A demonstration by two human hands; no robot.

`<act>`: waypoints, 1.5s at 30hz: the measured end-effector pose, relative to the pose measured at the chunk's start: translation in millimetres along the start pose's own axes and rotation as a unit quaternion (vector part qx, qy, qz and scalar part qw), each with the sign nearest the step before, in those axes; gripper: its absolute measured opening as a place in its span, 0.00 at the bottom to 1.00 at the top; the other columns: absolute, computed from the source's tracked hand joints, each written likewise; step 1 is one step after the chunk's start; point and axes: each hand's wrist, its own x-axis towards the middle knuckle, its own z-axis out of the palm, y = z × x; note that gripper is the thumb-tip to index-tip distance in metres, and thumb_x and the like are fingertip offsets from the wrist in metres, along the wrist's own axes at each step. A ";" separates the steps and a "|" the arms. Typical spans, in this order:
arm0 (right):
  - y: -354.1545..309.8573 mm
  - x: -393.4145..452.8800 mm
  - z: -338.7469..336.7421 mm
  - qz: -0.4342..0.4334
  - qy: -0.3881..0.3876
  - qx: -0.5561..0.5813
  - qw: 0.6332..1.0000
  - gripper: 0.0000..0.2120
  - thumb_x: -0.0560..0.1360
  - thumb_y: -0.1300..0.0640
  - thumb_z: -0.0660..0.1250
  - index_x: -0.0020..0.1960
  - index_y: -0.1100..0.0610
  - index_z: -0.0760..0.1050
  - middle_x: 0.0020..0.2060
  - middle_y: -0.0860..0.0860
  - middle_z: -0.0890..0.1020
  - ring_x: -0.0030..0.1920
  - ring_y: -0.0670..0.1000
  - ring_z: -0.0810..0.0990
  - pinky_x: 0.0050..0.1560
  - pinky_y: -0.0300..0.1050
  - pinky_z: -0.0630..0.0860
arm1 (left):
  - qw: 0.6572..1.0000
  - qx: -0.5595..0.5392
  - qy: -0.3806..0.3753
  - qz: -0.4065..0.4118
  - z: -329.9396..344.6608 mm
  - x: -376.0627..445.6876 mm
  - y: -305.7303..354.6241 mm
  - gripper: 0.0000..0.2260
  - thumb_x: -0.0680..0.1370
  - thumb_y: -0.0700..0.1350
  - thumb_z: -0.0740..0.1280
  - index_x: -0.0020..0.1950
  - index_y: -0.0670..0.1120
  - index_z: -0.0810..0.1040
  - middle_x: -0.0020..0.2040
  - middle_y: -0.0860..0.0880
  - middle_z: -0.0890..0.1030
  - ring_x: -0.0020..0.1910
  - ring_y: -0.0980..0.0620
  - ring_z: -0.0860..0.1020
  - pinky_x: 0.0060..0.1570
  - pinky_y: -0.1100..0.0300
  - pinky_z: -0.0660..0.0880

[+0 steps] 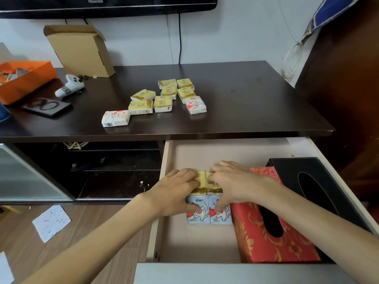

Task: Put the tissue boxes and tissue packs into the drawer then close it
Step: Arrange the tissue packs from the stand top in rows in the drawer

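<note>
The drawer (162, 181) is pulled open below the dark tabletop. Inside it, a red patterned tissue box (287, 249) lies beside a black tissue box (291, 167) at the right. Two white cat-print tissue packs (209, 219) stand side by side left of the red box, with two yellow packs (206, 181) right behind them. My left hand (174, 191) grips the left yellow pack and my right hand (235, 181) grips the right one. Several more yellow packs (163, 103) and two white packs (115, 118) lie on the tabletop (256, 103).
A cardboard box (82, 50), an orange tray (30, 78), a white game controller (69, 86) and a dark phone-like slab (48, 107) sit at the tabletop's left. Open shelves lie left of the drawer. Paper sheets (51, 222) lie on the wooden floor.
</note>
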 end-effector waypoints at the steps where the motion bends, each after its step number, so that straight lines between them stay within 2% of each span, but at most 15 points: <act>1: 2.2 -0.2 -2.5 0.001 0.012 0.026 1.000 0.28 0.66 0.31 0.74 0.53 0.52 0.76 0.50 0.47 0.74 0.53 0.51 0.71 0.52 0.49 0.72 | 1.000 -0.010 0.008 -0.002 -3.9 -0.9 -0.1 0.29 0.74 0.69 0.63 0.68 0.51 0.74 0.70 0.52 0.69 0.72 0.53 0.64 0.71 0.54 0.62; 4: 11.6 -0.1 -14.7 0.011 0.085 0.115 0.990 0.24 0.71 0.31 0.68 0.59 0.46 0.79 0.51 0.40 0.77 0.55 0.48 0.76 0.48 0.49 0.72 | 0.996 -0.060 0.057 -0.018 -24.8 -4.2 -6.9 0.25 0.77 0.66 0.60 0.68 0.52 0.75 0.67 0.55 0.73 0.66 0.56 0.70 0.65 0.56 0.70; 6: 18.8 3.3 -26.0 0.022 0.154 0.176 0.972 0.22 0.72 0.33 0.64 0.60 0.43 0.80 0.54 0.37 0.80 0.58 0.45 0.78 0.53 0.51 0.74 | 0.990 -0.086 0.102 -0.037 -43.4 -6.4 -18.0 0.21 0.79 0.61 0.62 0.67 0.52 0.75 0.65 0.56 0.75 0.64 0.57 0.72 0.59 0.59 0.73; 8: 25.5 13.2 -37.9 0.023 0.230 0.242 0.942 0.17 0.73 0.37 0.65 0.56 0.44 0.82 0.53 0.38 0.83 0.55 0.42 0.80 0.56 0.52 0.77 | 0.982 -0.096 0.150 -0.063 -62.5 -6.6 -34.5 0.16 0.80 0.57 0.63 0.64 0.53 0.77 0.62 0.56 0.77 0.61 0.56 0.74 0.56 0.57 0.75; 11: 35.1 44.0 -53.1 0.014 0.293 0.335 0.895 0.08 0.77 0.51 0.71 0.55 0.48 0.84 0.50 0.40 0.85 0.52 0.41 0.82 0.54 0.51 0.79 | 0.968 -0.105 0.195 -0.121 -85.2 1.2 -68.0 0.14 0.80 0.54 0.64 0.64 0.52 0.78 0.61 0.56 0.77 0.61 0.57 0.75 0.57 0.54 0.76; 14: 38.5 82.6 -66.1 0.018 0.314 0.371 0.874 0.12 0.78 0.57 0.70 0.61 0.51 0.82 0.55 0.42 0.84 0.56 0.44 0.81 0.56 0.53 0.80 | 0.953 -0.120 0.201 -0.192 -96.4 14.5 -104.7 0.17 0.80 0.52 0.64 0.68 0.49 0.75 0.66 0.53 0.76 0.65 0.53 0.73 0.62 0.52 0.74; 20: 28.7 153.7 -81.4 0.021 0.302 0.278 0.911 0.26 0.80 0.53 0.68 0.76 0.51 0.68 0.71 0.48 0.74 0.71 0.50 0.70 0.68 0.52 0.72 | 0.948 -0.077 0.165 -0.262 -99.7 44.3 -149.4 0.23 0.79 0.49 0.66 0.72 0.43 0.72 0.71 0.45 0.73 0.69 0.45 0.70 0.67 0.52 0.68; 24: 20.6 179.2 -91.6 0.010 0.280 0.208 0.937 0.30 0.81 0.52 0.66 0.80 0.53 0.61 0.77 0.50 0.68 0.75 0.52 0.67 0.67 0.53 0.71 | 0.945 -0.010 0.150 -0.289 -94.9 57.5 -151.0 0.19 0.78 0.53 0.64 0.64 0.44 0.76 0.62 0.46 0.78 0.62 0.45 0.75 0.60 0.49 0.73; 30: 21.9 169.6 -88.6 -0.003 0.281 0.120 0.952 0.19 0.83 0.51 0.63 0.72 0.54 0.70 0.66 0.49 0.74 0.64 0.52 0.74 0.55 0.49 0.77 | 0.939 -0.114 0.207 -0.248 -87.1 45.2 -148.4 0.14 0.79 0.49 0.65 0.62 0.47 0.78 0.59 0.52 0.79 0.58 0.52 0.76 0.56 0.56 0.75; 34: 33.6 139.3 -81.2 -0.025 0.299 0.116 0.947 0.11 0.82 0.52 0.63 0.63 0.50 0.77 0.58 0.44 0.77 0.57 0.47 0.75 0.48 0.46 0.78 | 0.930 -0.197 0.234 -0.203 -88.3 29.7 -147.8 0.04 0.78 0.46 0.68 0.51 0.52 0.80 0.50 0.56 0.80 0.50 0.57 0.78 0.52 0.53 0.78; 37: 40.4 120.5 -78.4 -0.037 0.302 0.131 0.944 0.09 0.80 0.53 0.64 0.58 0.47 0.80 0.55 0.40 0.78 0.58 0.44 0.74 0.49 0.48 0.78 | 0.924 -0.247 0.239 -0.170 -87.8 25.5 -144.9 0.05 0.77 0.45 0.68 0.46 0.56 0.78 0.47 0.57 0.80 0.47 0.56 0.79 0.50 0.51 0.79; 39: 43.6 114.2 -79.3 -0.039 0.314 0.140 0.938 0.12 0.80 0.51 0.66 0.61 0.47 0.80 0.59 0.40 0.78 0.62 0.43 0.73 0.53 0.48 0.78 | 0.924 -0.241 0.248 -0.165 -88.7 26.9 -144.6 0.05 0.77 0.47 0.69 0.49 0.57 0.77 0.51 0.59 0.79 0.51 0.56 0.78 0.53 0.51 0.78; 41: 47.1 115.1 -82.7 -0.041 0.312 0.142 0.938 0.21 0.78 0.48 0.68 0.70 0.48 0.75 0.69 0.42 0.74 0.69 0.44 0.69 0.59 0.49 0.77 | 0.934 -0.203 0.236 -0.177 -90.6 32.2 -146.6 0.13 0.76 0.51 0.71 0.60 0.56 0.76 0.64 0.58 0.76 0.64 0.57 0.73 0.63 0.56 0.73; 43: 49.4 119.7 -88.5 -0.033 0.258 0.162 0.952 0.32 0.77 0.44 0.68 0.79 0.47 0.64 0.78 0.44 0.64 0.77 0.46 0.60 0.69 0.51 0.71 | 0.940 -0.201 0.180 -0.208 -93.8 39.3 -149.4 0.26 0.74 0.56 0.72 0.70 0.54 0.72 0.74 0.55 0.68 0.73 0.55 0.65 0.69 0.59 0.65; 45: 50.2 125.6 -94.7 -0.017 0.194 0.182 0.964 0.35 0.77 0.43 0.68 0.81 0.46 0.61 0.80 0.46 0.61 0.79 0.49 0.58 0.71 0.54 0.68 | 0.940 -0.211 0.130 -0.233 -96.8 45.2 -151.2 0.28 0.73 0.58 0.73 0.71 0.52 0.72 0.76 0.52 0.67 0.74 0.52 0.65 0.67 0.59 0.64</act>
